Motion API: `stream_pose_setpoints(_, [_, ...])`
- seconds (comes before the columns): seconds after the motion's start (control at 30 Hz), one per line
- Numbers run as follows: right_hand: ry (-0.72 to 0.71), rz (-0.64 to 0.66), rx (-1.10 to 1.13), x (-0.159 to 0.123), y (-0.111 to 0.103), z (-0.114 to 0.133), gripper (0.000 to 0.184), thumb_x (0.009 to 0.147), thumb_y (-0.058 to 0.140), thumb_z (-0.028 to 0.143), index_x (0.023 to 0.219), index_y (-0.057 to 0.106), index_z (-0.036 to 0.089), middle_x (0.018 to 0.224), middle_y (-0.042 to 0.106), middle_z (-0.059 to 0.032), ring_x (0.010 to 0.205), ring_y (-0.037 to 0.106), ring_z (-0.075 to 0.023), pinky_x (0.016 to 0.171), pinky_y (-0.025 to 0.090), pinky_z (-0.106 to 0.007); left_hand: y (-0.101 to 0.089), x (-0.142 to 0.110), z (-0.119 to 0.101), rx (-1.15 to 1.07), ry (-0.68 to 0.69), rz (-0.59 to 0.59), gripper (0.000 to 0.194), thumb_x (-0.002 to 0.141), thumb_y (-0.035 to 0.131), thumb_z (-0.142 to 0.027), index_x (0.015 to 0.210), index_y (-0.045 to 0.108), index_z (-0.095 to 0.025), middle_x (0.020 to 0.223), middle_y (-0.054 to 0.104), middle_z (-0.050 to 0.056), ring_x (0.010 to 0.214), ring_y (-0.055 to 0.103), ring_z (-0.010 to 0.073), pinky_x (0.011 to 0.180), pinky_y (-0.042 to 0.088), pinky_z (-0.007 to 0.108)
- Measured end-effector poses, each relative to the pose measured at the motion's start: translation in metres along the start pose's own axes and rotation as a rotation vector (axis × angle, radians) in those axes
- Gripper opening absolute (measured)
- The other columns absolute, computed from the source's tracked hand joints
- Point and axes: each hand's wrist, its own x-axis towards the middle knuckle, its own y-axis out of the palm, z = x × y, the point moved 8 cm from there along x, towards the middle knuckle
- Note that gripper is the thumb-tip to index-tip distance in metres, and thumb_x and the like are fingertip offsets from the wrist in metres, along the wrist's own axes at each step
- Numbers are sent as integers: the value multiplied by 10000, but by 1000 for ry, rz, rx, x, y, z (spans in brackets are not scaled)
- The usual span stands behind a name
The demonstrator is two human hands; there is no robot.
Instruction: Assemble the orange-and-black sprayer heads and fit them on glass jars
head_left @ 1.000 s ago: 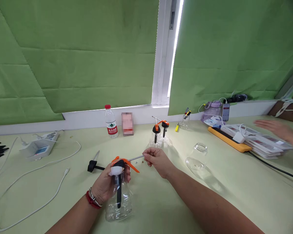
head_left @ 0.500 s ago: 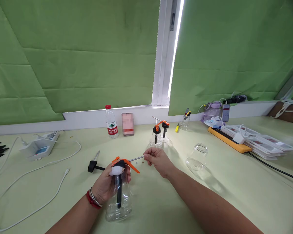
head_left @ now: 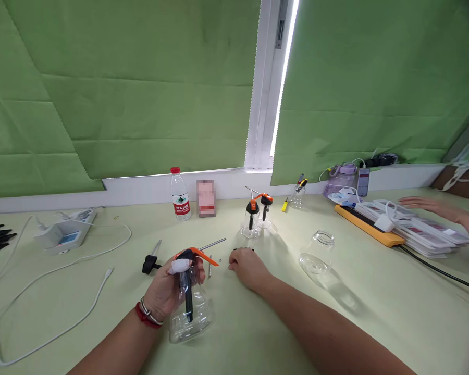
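My left hand (head_left: 162,291) is wrapped round the neck of a clear spray bottle (head_left: 193,317), which leans a little. Its head is black with an orange lever (head_left: 205,257), and a white wad (head_left: 180,266) sits beside it. A thin metal rod (head_left: 213,243) points right from the head. On the table, my right hand (head_left: 252,271) has its fingers curled down and closed. Dark bits show at its fingertips, but what it grips is hidden. Between the hands lie a small metal pin (head_left: 210,266) and a tiny piece (head_left: 220,260).
Two more spray bottles (head_left: 250,229) stand ahead, and a clear jar (head_left: 322,245) is at right. Behind the left hand lies a black part with a tube (head_left: 150,264). A water bottle (head_left: 180,198), white cable (head_left: 97,299) and paper stack (head_left: 433,229) surround them. Another person's hand (head_left: 430,204) is at far right.
My right hand has let go of the metal rod and dropped to the table. The spray bottle has tilted slightly. Another person's hand has moved in over the papers.
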Motion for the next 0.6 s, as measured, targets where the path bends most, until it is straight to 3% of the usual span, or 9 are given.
stream_pose_setpoints(0.13, [-11, -20, -50, 3, 5, 2, 106, 726, 575, 89, 656, 585, 168, 755, 612, -34, 707, 507, -144, 642, 343, -252, 1, 1, -1, -22, 9, 7, 167, 637, 653, -146, 798, 686, -114, 733, 670, 85, 653, 629, 209, 639, 518, 319])
stream_pose_setpoints(0.3, [22, -48, -56, 1, -5, 4, 67, 736, 584, 106, 735, 585, 173, 755, 611, -21, 672, 507, -130, 593, 348, -230, 1, 0, -4, -51, 2, -30, 139, 659, 665, -192, 768, 680, -107, 722, 667, 90, 643, 624, 204, 624, 529, 315])
stream_pose_setpoints(0.37, [26, -62, -28, -4, -12, 8, 29, 777, 586, 188, 751, 586, 177, 745, 612, -18, 666, 515, -129, 583, 360, -226, 1, -1, -6, -67, 15, -70, 123, 692, 659, -220, 749, 673, -111, 700, 661, 83, 629, 620, 191, 613, 533, 306])
stream_pose_setpoints(0.4, [29, -52, 21, -7, -14, 10, 103, 807, 576, 261, 751, 587, 175, 736, 612, -21, 657, 520, -129, 581, 370, -228, 1, -2, -8, -77, 31, -83, 127, 710, 653, -234, 750, 671, -116, 696, 660, 79, 627, 621, 188, 615, 536, 304])
stream_pose_setpoints(0.47, [55, 56, 243, -16, -9, 16, 313, 850, 515, 450, 753, 591, 162, 722, 613, -36, 622, 535, -130, 572, 395, -239, 3, -3, -11, -102, 75, -101, 150, 749, 633, -268, 764, 669, -123, 712, 666, 74, 656, 631, 188, 655, 546, 310])
stream_pose_setpoints(0.6, [172, 583, 992, -48, 30, 47, 635, 761, 432, 727, 969, 576, 145, 847, 641, -92, 705, 628, -185, 656, 475, -320, 6, -5, -20, -186, 218, -126, 188, 806, 601, -318, 871, 675, -158, 905, 690, 62, 898, 633, 192, 868, 510, 320])
